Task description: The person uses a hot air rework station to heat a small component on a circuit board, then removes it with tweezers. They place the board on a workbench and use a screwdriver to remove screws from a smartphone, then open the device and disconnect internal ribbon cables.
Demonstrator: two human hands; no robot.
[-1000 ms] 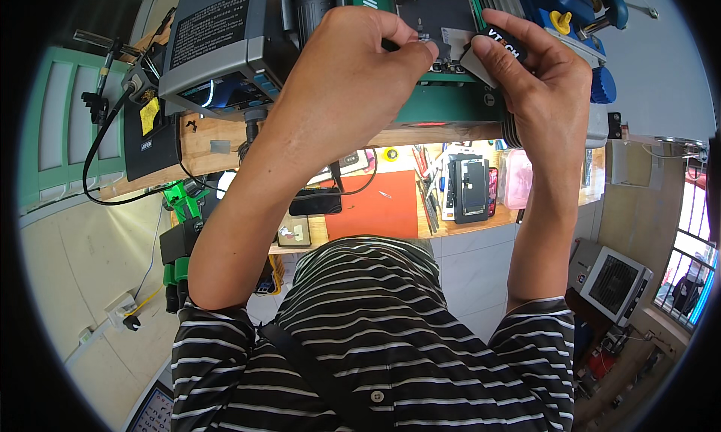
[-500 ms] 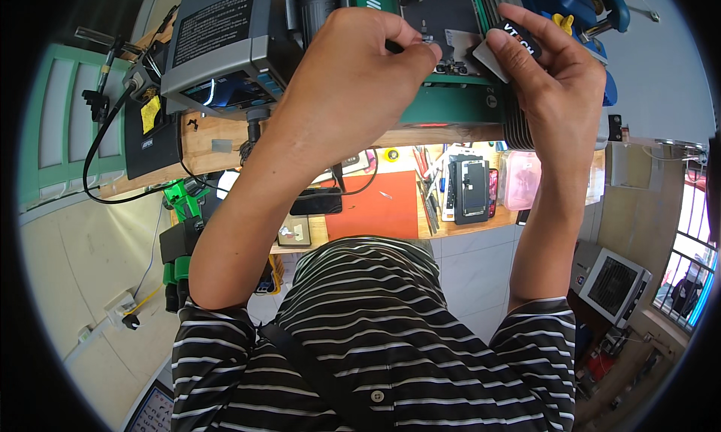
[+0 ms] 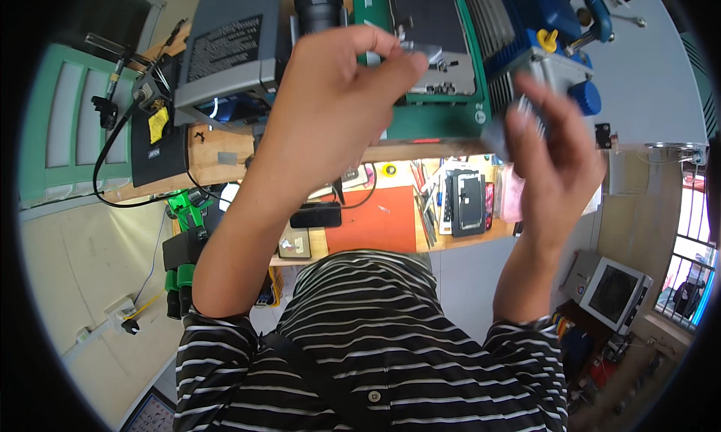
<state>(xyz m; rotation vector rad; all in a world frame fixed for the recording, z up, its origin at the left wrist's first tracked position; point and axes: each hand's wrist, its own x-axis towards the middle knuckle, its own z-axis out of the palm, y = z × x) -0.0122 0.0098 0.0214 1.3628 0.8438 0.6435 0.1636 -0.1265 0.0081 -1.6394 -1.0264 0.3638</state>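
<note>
A dark phone display panel [image 3: 429,15] lies on the bed of a green bench machine [image 3: 432,122], with a silvery strip and small connector parts along its near end. My left hand [image 3: 353,83] is over the panel's left near side, thumb and forefinger pinched at a pale piece I cannot make out. My right hand [image 3: 552,143] is off the machine, to its right and nearer to me, smeared by motion. Between its thumb and fingers is a thin metal pry tool [image 3: 497,135] with a black grip, also blurred.
A grey box-shaped device [image 3: 225,60] stands left of the machine, and a blue motor unit [image 3: 526,45] with a yellow knob stands right. On the lower bench are an orange mat [image 3: 379,222], a dark phone [image 3: 315,214], tweezers [image 3: 426,199] and a pink container [image 3: 512,191].
My right hand has pulled back from the panel, toward me, with the pry tool. My left hand stays pinched at the panel's near end. The view has shifted slightly.
</note>
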